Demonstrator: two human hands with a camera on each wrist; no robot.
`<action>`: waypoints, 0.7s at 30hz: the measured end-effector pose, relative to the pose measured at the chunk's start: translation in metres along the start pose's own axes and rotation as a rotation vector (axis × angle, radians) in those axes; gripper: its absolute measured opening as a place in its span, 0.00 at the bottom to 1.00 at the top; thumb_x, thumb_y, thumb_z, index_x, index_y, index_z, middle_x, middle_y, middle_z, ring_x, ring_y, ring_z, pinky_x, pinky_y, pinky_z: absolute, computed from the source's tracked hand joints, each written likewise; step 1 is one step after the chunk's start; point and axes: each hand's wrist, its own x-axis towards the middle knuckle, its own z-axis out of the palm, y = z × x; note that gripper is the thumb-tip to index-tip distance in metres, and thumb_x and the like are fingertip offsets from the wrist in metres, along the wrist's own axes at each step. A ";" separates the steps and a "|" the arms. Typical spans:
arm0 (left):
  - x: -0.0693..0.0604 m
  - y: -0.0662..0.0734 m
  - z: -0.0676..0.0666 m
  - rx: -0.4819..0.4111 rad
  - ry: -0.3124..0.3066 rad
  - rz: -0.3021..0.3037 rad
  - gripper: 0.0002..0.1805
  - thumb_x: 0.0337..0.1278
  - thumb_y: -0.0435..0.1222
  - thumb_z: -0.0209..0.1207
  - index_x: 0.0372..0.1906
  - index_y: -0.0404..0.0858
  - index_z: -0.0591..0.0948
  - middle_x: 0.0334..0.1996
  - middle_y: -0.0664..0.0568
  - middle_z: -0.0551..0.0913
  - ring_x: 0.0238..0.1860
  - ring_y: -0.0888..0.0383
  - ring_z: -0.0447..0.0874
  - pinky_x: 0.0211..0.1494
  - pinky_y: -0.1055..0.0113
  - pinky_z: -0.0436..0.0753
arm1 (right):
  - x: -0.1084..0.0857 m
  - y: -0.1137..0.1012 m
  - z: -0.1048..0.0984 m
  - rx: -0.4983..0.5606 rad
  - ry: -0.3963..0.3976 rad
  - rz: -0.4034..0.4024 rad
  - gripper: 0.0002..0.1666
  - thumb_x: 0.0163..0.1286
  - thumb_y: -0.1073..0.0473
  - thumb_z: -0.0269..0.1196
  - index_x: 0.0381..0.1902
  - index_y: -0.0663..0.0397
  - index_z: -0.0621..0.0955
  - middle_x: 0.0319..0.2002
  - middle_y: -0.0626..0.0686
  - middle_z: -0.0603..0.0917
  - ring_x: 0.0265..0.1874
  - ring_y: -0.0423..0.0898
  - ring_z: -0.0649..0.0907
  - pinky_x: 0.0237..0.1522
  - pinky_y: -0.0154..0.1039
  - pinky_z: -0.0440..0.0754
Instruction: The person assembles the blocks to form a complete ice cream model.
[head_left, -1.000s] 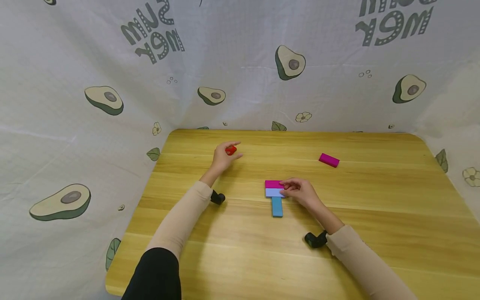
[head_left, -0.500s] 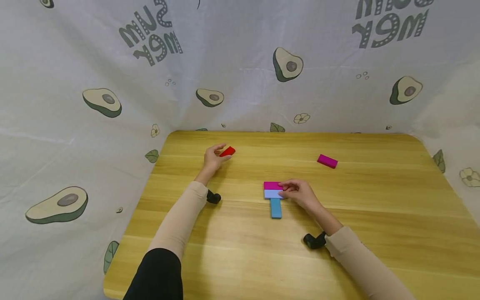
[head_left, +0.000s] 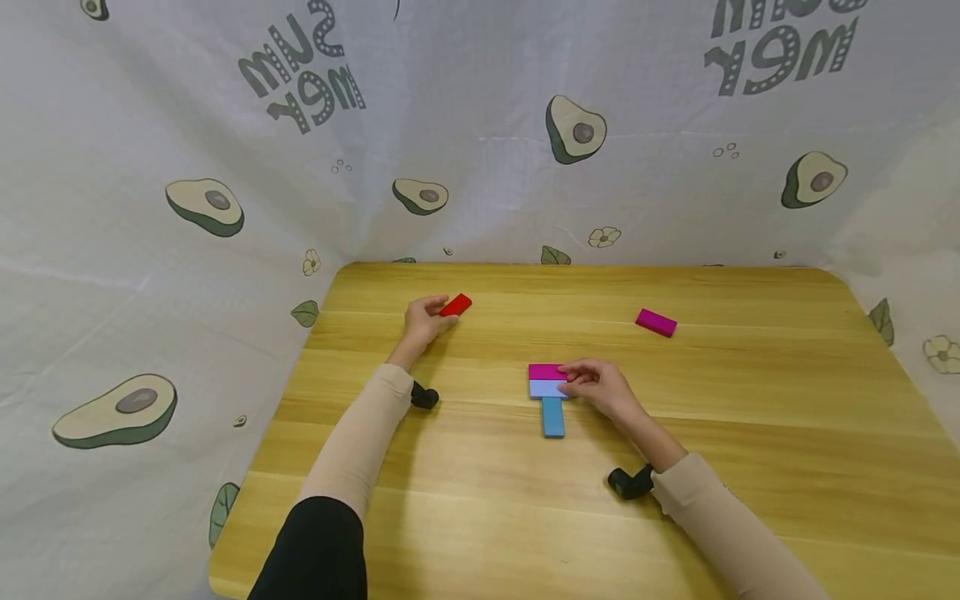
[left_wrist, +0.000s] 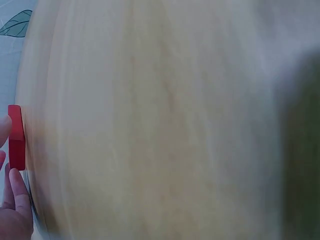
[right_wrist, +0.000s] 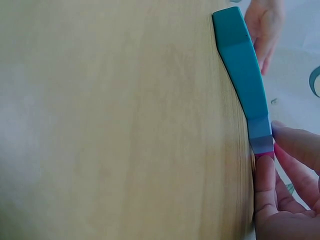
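Note:
At the table's far left, my left hand (head_left: 423, 321) pinches a red rectangular block (head_left: 456, 305) between thumb and fingers. The left wrist view has this red block (left_wrist: 16, 137) at its left edge, with fingertips against its side and end. Near the middle, a magenta block (head_left: 545, 372) and a lavender block (head_left: 546, 388) lie side by side, touching. A blue block (head_left: 552, 417) stretches from the lavender one toward me, forming a T. My right hand (head_left: 600, 386), fingers curled, holds the right ends of the magenta and lavender blocks; its fingertips partly cover them.
Another magenta block (head_left: 656, 322) lies apart at the back right. The wooden table (head_left: 480, 517) ends at the back against a white avocado-print cloth (head_left: 480, 125). Black wrist cameras (head_left: 632, 481) hang beneath both wrists.
My left hand has moved left and a little lower with the red block, which now shows more of its length. The right hand and the T of blocks stay in place.

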 end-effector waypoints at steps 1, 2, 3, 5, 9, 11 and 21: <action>0.000 0.000 0.000 0.002 0.001 -0.003 0.23 0.53 0.26 0.71 0.56 0.30 0.83 0.56 0.39 0.81 0.55 0.45 0.78 0.62 0.58 0.77 | 0.000 0.000 0.000 -0.002 0.000 0.000 0.19 0.64 0.69 0.70 0.50 0.75 0.82 0.40 0.65 0.84 0.35 0.50 0.80 0.33 0.31 0.80; 0.000 0.000 0.001 0.005 0.003 -0.006 0.23 0.52 0.26 0.71 0.55 0.30 0.83 0.56 0.38 0.81 0.54 0.45 0.78 0.61 0.58 0.77 | -0.001 0.000 -0.001 -0.004 0.000 0.002 0.19 0.64 0.69 0.70 0.51 0.75 0.82 0.40 0.65 0.84 0.35 0.51 0.80 0.33 0.31 0.80; 0.000 0.000 0.001 0.012 0.005 -0.008 0.22 0.52 0.26 0.71 0.55 0.29 0.83 0.55 0.38 0.82 0.54 0.45 0.78 0.61 0.58 0.78 | -0.001 0.000 -0.001 -0.006 0.001 0.003 0.19 0.64 0.69 0.70 0.51 0.75 0.82 0.40 0.65 0.84 0.35 0.51 0.80 0.33 0.31 0.80; 0.000 0.000 0.001 0.020 0.006 -0.010 0.21 0.52 0.26 0.71 0.54 0.29 0.84 0.54 0.37 0.82 0.53 0.45 0.79 0.60 0.58 0.79 | 0.000 0.000 -0.001 -0.005 0.004 0.013 0.19 0.63 0.69 0.70 0.51 0.74 0.82 0.40 0.66 0.84 0.36 0.51 0.80 0.33 0.30 0.79; 0.000 0.001 0.000 0.058 0.006 0.000 0.21 0.52 0.26 0.71 0.53 0.29 0.84 0.53 0.37 0.82 0.51 0.46 0.80 0.58 0.59 0.80 | 0.000 -0.001 -0.001 -0.007 0.000 0.018 0.18 0.63 0.71 0.69 0.50 0.75 0.82 0.40 0.66 0.83 0.35 0.51 0.80 0.32 0.30 0.79; 0.000 0.002 0.000 0.076 0.000 0.005 0.21 0.52 0.26 0.71 0.53 0.29 0.84 0.53 0.36 0.82 0.51 0.46 0.80 0.58 0.60 0.80 | -0.004 -0.012 -0.001 -0.005 -0.008 0.013 0.17 0.63 0.72 0.68 0.49 0.77 0.81 0.39 0.68 0.83 0.34 0.54 0.80 0.32 0.31 0.79; -0.003 0.003 -0.001 0.107 -0.012 0.019 0.20 0.54 0.27 0.70 0.54 0.30 0.84 0.54 0.37 0.82 0.50 0.47 0.81 0.58 0.60 0.80 | -0.001 -0.003 0.000 -0.003 0.005 0.013 0.18 0.63 0.71 0.69 0.50 0.76 0.82 0.40 0.67 0.84 0.35 0.52 0.80 0.32 0.29 0.79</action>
